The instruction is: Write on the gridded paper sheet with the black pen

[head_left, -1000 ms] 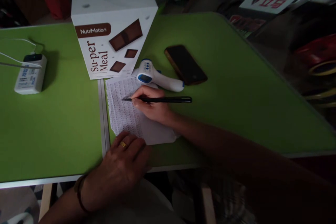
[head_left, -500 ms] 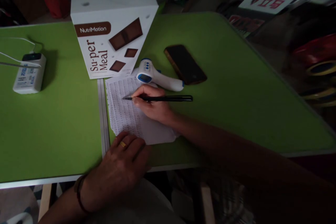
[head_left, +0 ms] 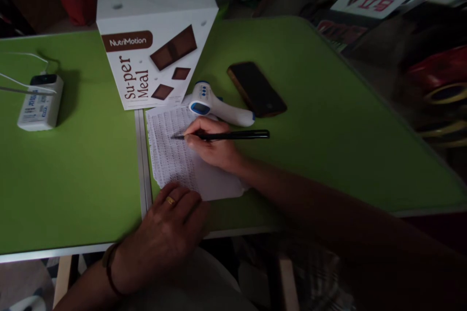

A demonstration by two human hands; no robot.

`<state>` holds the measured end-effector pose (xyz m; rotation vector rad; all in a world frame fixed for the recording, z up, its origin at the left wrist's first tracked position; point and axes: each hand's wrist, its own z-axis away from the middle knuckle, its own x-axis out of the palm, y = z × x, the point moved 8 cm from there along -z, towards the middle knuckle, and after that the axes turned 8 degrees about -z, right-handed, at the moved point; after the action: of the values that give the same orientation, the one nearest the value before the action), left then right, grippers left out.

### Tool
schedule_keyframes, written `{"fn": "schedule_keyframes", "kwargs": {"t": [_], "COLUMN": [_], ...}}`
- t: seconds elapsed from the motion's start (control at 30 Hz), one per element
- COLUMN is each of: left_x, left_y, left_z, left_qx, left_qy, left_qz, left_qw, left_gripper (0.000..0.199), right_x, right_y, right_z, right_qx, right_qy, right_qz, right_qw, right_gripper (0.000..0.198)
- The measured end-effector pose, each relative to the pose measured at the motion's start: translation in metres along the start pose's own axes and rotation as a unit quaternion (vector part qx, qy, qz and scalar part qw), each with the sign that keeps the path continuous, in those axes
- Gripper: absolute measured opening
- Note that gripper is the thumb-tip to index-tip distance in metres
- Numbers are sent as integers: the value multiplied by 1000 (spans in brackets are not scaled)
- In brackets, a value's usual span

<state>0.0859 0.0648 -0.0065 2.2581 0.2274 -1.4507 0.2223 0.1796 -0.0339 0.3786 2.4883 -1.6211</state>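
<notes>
My right hand (head_left: 212, 145) grips a black pen (head_left: 233, 135), its tip resting on a white sheet of paper (head_left: 171, 155) covered in rows of small print. That sheet lies on the green table (head_left: 328, 121) beside the seam between two tabletops. My left hand (head_left: 170, 226), with a gold ring and a dark wristband, lies flat on the sheet's near edge, fingers spread, holding nothing.
A white NutriMotion Super Meal box (head_left: 153, 46) stands just behind the paper. A white and blue infrared thermometer (head_left: 217, 104) and a dark phone (head_left: 256, 88) lie to its right. A white power adapter (head_left: 38, 104) with cables sits at the far left.
The pen's rear end has lifted slightly. Both hands stay in place on the paper.
</notes>
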Motion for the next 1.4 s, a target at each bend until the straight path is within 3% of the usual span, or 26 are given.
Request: {"fn": "schedule_keyframes", "kwargs": {"t": [0.47,0.87,1.2,1.4], "left_x": [-2,1,0,0], "left_y": [0,-1,0,0], "left_z": [0,-1,0,0], "left_qx": [-3,-8,-3,-4], "left_qy": [7,-17,-6,-9], "left_qz": [0,8,6,4], "left_qw": [1000,1000,1000,1000], "left_gripper": [27,19,26,25], "right_x": [-2,-2,5,6], "right_y": [3,-5,4,-1], "right_z": [0,-2,2,2], "right_qx": [15,-12,3,-23], "right_qy": [8,18,-27,-28], "right_qz": [17,-6,-10,-13], "right_qw": [1000,1000,1000,999], "right_gripper": [12,10,10,9]}}
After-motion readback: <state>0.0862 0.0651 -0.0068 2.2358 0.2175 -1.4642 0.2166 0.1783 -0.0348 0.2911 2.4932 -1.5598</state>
